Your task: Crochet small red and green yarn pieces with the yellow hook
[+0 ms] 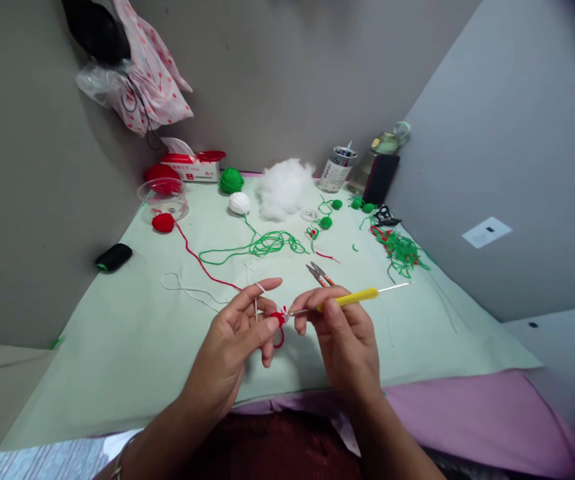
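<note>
Pinched between the thumb and fingers of my left hand [240, 333] is a small red crochet piece [278, 319], with a short red loop hanging under it. White yarn [259, 288] runs over my raised left index finger. My right hand [345, 333] grips a crochet hook [352, 298] by its yellow handle. One metal end of the hook meets the red piece; the other points out to the right. From the left hand, red yarn [202, 262] trails back to a red yarn ball [163, 223]. A pair of thread snips [321, 273] lies just beyond my right hand.
White stuffing [287, 187], a green yarn ball [231, 180] and a white yarn ball [239, 203] sit at the back. Loose green yarn [267, 244] lies mid-table. Yarn scraps [402, 252], a pen tin [336, 172] and a bottle [367, 167] stand rightward. A black case [113, 257] lies left.
</note>
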Tool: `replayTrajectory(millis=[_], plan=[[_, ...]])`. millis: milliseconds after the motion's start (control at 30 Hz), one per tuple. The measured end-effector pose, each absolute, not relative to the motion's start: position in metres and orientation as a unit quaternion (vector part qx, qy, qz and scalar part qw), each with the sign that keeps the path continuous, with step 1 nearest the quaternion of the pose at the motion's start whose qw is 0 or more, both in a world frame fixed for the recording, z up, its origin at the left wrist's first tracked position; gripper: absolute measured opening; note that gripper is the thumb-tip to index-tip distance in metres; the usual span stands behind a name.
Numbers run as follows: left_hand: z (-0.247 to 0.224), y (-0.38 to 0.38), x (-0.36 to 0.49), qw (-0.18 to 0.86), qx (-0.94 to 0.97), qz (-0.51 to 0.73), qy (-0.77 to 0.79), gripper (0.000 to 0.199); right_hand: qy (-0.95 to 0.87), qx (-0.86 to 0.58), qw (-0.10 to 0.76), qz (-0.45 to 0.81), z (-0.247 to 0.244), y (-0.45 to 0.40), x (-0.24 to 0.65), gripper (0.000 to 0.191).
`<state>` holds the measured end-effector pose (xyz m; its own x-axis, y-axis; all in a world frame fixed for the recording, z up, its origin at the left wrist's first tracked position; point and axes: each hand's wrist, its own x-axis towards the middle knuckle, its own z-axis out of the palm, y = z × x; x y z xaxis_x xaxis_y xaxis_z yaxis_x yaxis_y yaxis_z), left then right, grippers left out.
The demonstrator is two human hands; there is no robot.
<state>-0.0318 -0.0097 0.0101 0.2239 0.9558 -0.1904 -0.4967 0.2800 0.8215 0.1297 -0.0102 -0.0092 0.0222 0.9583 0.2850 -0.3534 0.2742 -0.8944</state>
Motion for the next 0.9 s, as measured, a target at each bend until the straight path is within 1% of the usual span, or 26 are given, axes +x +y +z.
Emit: replayTrajectory(millis=[67, 133, 233, 300, 367, 433, 467, 533, 633, 700, 767, 800, 833, 900], plan=[[0.01, -0.01, -0.032, 0.708, 0.326, 0.509, 0.365, 0.04, -0.539, -0.34, 0.629, 0.446, -0.009, -0.015, 0.133, 0.023], [0.008, -0.009, -0.032, 0.695, 0.338, 0.512, 0.374, 0.041, -0.621, -0.354, 0.604, 0.351, -0.007, -0.019, 0.135, 0.024], [0.003, -0.009, -0.03, 0.664, 0.36, 0.52, 0.398, 0.045, -0.723, -0.351, 0.559, 0.205, -0.006, -0.022, 0.136, 0.026], [0.001, -0.009, -0.028, 0.648, 0.365, 0.523, 0.415, 0.049, -0.757, -0.355, 0.535, 0.125, -0.009, -0.022, 0.135, 0.029], [0.001, -0.01, -0.026, 0.662, 0.348, 0.52, 0.413, 0.055, -0.774, -0.367, 0.513, 0.045, -0.016, -0.021, 0.133, 0.034], [0.003, -0.011, -0.025, 0.718, 0.306, 0.499, 0.376, 0.059, -0.781, -0.369, 0.504, -0.019, -0.022, -0.021, 0.132, 0.041], [0.005, -0.01, -0.026, 0.752, 0.28, 0.483, 0.352, 0.059, -0.777, -0.37, 0.508, -0.021, -0.023, -0.021, 0.132, 0.043], [0.008, -0.009, -0.029, 0.799, 0.234, 0.456, 0.315, 0.056, -0.741, -0.383, 0.548, 0.056, -0.022, -0.02, 0.133, 0.038], [0.013, -0.006, -0.033, 0.801, 0.215, 0.466, 0.309, 0.048, -0.634, -0.375, 0.632, 0.242, -0.014, -0.017, 0.133, 0.028], [0.014, -0.006, -0.033, 0.792, 0.232, 0.472, 0.311, 0.046, -0.601, -0.355, 0.642, 0.317, -0.008, -0.014, 0.131, 0.025], [0.013, -0.007, -0.031, 0.78, 0.254, 0.476, 0.318, 0.045, -0.612, -0.353, 0.624, 0.335, -0.006, -0.013, 0.128, 0.023], [0.012, -0.008, -0.029, 0.772, 0.263, 0.481, 0.322, 0.045, -0.622, -0.36, 0.615, 0.324, -0.006, -0.013, 0.126, 0.024], [0.011, -0.008, -0.027, 0.762, 0.27, 0.489, 0.328, 0.046, -0.637, -0.369, 0.606, 0.3, -0.007, -0.013, 0.125, 0.026], [0.009, -0.009, -0.025, 0.746, 0.27, 0.508, 0.336, 0.049, -0.672, -0.391, 0.591, 0.215, -0.011, -0.015, 0.124, 0.03]])
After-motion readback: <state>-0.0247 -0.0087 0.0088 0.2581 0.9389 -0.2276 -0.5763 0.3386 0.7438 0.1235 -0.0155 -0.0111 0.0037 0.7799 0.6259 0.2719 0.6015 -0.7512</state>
